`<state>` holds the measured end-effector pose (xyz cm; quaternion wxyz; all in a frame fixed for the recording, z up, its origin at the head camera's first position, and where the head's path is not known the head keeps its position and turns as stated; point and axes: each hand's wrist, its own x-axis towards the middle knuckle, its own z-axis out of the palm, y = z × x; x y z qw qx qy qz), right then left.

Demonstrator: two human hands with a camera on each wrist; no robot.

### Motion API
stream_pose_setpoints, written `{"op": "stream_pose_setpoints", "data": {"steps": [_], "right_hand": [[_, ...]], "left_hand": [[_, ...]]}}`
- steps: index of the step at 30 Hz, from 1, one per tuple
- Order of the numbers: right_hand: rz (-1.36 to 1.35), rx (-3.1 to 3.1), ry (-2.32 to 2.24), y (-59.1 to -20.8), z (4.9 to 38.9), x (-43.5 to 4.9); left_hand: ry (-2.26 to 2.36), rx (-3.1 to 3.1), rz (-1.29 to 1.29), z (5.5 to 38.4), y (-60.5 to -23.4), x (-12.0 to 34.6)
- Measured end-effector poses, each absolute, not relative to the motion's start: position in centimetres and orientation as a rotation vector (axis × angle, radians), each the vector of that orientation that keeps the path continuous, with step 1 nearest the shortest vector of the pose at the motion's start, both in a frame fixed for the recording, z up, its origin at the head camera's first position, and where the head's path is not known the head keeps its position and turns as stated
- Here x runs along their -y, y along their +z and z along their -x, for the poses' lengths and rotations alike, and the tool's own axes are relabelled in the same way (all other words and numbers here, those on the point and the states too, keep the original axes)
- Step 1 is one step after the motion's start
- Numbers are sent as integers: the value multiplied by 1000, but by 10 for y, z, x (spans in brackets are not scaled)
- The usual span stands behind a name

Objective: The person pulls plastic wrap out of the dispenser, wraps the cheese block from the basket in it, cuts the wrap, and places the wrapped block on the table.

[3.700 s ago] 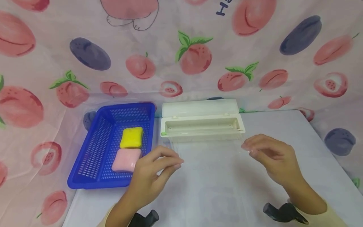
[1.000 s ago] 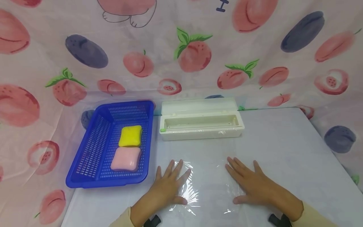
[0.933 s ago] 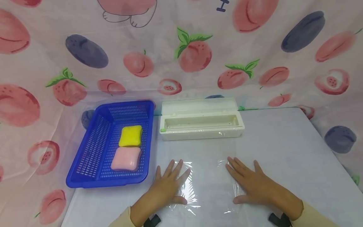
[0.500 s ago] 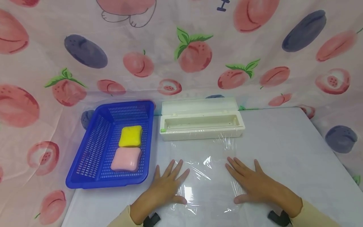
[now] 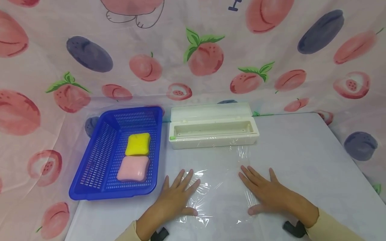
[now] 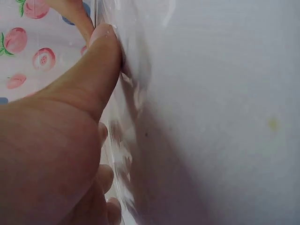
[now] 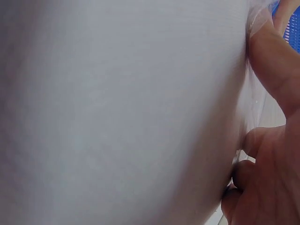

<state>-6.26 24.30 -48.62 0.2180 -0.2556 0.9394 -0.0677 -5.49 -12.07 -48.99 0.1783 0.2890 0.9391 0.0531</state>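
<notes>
A sheet of clear plastic wrap (image 5: 221,197) runs over the table from the white cling film dispenser (image 5: 214,140), whose lid (image 5: 211,112) stands raised at the back. My left hand (image 5: 176,197), fingers spread, presses on the film's left side. On its right side my right hand (image 5: 268,194) lies with fingers spread as well. In the left wrist view the left thumb (image 6: 105,51) touches the shiny film. The right wrist view has the right thumb (image 7: 272,51) against the film, with the other fingertips (image 7: 243,173) below it. Neither hand grips anything.
A blue plastic basket (image 5: 76,194) stands at the left, holding a yellow block (image 5: 138,144) and a pink block (image 5: 133,168) that look like soap bars. A fruit-print cloth (image 5: 144,43) hangs behind the white table (image 5: 307,150).
Both hands, earlier raised near the dispenser with fingertips together, have come down toward the front edge and spread out on the film. Over the last second they hold still while the film's glints shift.
</notes>
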Motion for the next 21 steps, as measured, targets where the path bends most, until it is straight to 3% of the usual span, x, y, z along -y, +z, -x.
{"op": "stream_pose_setpoints", "data": {"steps": [13, 21], "right_hand": [[702, -2604, -194, -490, 63, -241], [675, -2597, -204, -490, 62, -241]], "left_hand": [[154, -2709, -854, 45, -482, 128], [206, -2709, -897, 28, -407, 135]]}}
